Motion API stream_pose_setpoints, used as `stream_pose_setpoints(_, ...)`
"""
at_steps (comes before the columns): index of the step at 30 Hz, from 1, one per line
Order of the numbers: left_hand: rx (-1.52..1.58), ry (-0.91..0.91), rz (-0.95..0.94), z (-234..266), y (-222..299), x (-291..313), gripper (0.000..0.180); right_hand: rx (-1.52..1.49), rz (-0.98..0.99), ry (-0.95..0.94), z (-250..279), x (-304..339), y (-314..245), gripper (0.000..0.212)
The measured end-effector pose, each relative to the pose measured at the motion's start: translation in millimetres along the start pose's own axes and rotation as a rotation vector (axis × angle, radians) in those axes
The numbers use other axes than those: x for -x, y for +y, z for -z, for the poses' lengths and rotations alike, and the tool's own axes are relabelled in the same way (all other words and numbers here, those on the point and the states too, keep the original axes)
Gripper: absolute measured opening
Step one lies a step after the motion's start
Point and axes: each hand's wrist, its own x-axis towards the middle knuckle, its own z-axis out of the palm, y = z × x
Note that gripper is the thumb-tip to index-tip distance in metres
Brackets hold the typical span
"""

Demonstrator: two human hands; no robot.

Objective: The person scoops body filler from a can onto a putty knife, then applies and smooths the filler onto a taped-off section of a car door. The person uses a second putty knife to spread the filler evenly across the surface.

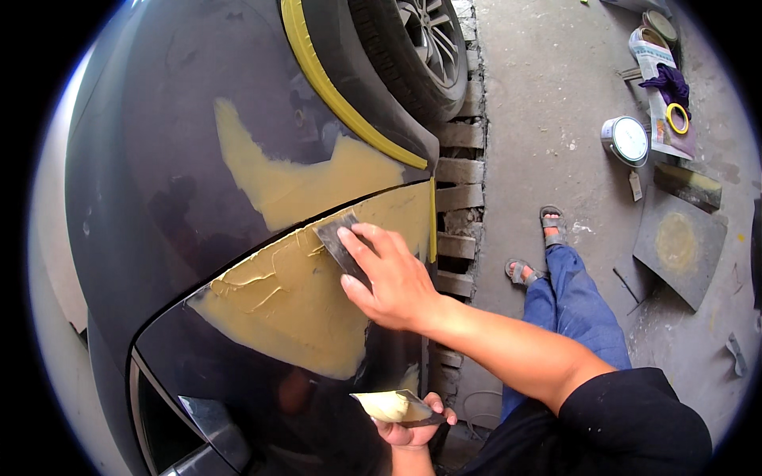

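My right hand reaches left across the car, fingers and thumb closed on a dark flat filler spreader. Its blade rests on yellow filler spread over the dark door panel, just below the curved panel gap. Ridges mark the filler's upper left edge. Low in the view my left hand grips a second flat spreader, partly covered by a lump of pale yellow filler. Another patch of filler lies on the fender above the gap, looking smoother.
Yellow masking tape lines the wheel arch beside the tyre. A slatted floor channel runs alongside the car. On the right stand a white can, a newspaper-covered stool with a tape roll, and a stained board.
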Motion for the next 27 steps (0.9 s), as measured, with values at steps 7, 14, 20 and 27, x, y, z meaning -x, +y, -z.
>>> stream_pose_setpoints(7, 0.004, 0.025, 0.003, 1, -1, 0, 0.055, -0.005, 0.036, -0.041, -11, 10, 5, 0.058)
stream_pose_setpoints(14, 0.001, 0.004, -0.014, -2, -2, -1, 0.056, 0.020, -0.029, -0.005, -1, -3, 8, 0.057)
stream_pose_setpoints(20, 0.006, 0.022, -0.005, 1, -3, -1, 0.056, 0.001, 0.023, -0.014, -13, 15, 15, 0.057)
stream_pose_setpoints(27, -0.011, 0.025, -0.025, -3, -3, 2, 0.055, -0.004, 0.029, 0.004, 0, 3, -2, 0.057)
